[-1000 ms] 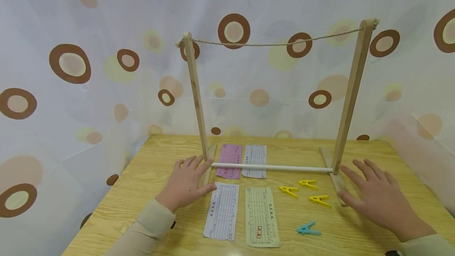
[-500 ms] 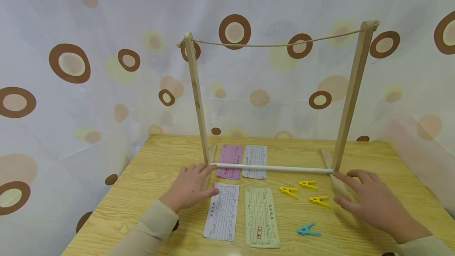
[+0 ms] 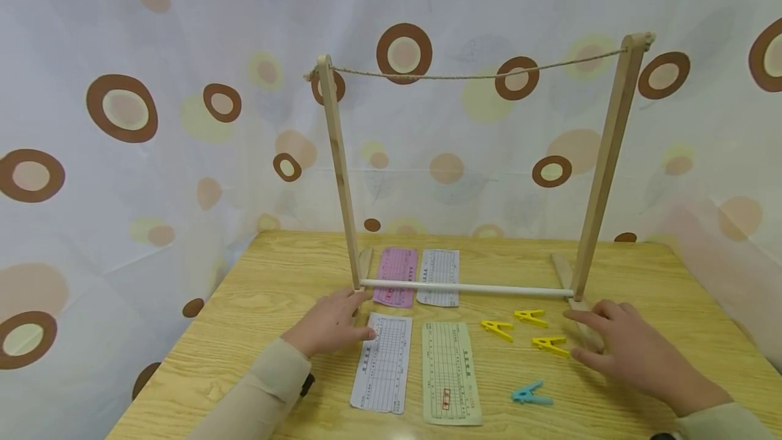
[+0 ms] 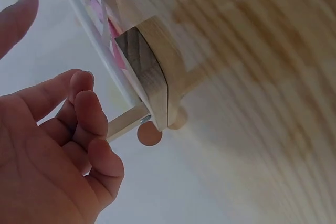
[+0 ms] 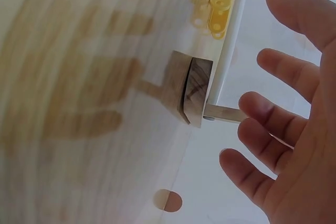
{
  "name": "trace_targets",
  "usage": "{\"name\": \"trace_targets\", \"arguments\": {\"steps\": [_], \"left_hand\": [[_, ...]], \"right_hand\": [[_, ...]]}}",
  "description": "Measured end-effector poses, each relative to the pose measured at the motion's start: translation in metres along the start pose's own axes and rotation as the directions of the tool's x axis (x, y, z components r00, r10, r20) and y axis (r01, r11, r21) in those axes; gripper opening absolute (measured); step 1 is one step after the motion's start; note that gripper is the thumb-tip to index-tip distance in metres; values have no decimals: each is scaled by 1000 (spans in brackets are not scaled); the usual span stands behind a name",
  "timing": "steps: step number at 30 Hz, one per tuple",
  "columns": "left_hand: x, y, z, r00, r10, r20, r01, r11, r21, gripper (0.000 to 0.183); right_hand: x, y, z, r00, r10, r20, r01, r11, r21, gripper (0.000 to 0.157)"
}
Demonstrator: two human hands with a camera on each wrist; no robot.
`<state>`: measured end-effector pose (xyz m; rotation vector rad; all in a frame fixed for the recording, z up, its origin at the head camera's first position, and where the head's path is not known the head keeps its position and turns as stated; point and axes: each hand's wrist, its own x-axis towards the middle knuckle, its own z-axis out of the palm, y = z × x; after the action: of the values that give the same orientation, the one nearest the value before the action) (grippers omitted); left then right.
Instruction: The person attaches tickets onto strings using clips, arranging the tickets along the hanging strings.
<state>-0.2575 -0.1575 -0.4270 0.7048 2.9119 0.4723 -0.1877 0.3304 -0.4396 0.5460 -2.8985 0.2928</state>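
A wooden stand with two upright posts (image 3: 342, 182) has a rope (image 3: 452, 77) strung across its top and a white rod (image 3: 470, 287) joining it low down. My left hand (image 3: 326, 324) hovers beside the left foot, fingers loosely bent and holding nothing. In the left wrist view, that hand (image 4: 52, 145) is apart from the wooden foot (image 4: 144, 72). On the other side, my right hand (image 3: 635, 352) is over the right foot, partly hiding it. The right wrist view has its fingers spread in front of the foot (image 5: 197, 87), gripping nothing.
Under the rod lie a pink slip (image 3: 397, 267) and a white slip (image 3: 440, 267). Nearer are another white slip (image 3: 383, 365) and a green slip (image 3: 451, 372). Three yellow clothespins (image 3: 548, 343) and a blue clothespin (image 3: 530, 394) lie right of them. A patterned curtain (image 3: 183, 32) hangs behind the table (image 3: 244, 311).
My left hand has shifted right and toward me, away from the post's base. My right hand has moved left and slightly nearer me. Stand, slips and clothespins look unmoved.
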Motion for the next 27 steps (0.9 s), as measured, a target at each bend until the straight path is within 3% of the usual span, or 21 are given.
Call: {"name": "trace_targets", "arguments": {"steps": [9,16,27], "left_hand": [[11,-4,3,996,-62,61,66,996,-60,66],[20,-4,6,994,-71,83,78,993,-86,58],[28,0,9,988,-86,128,92,995,-48,47]], "right_hand": [[1,0,4,999,-11,53,8,998,57,61],[4,3,7,994,-16,106,8,997,78,57],[8,4,13,987,-52,152,42,997,72,51]]}}
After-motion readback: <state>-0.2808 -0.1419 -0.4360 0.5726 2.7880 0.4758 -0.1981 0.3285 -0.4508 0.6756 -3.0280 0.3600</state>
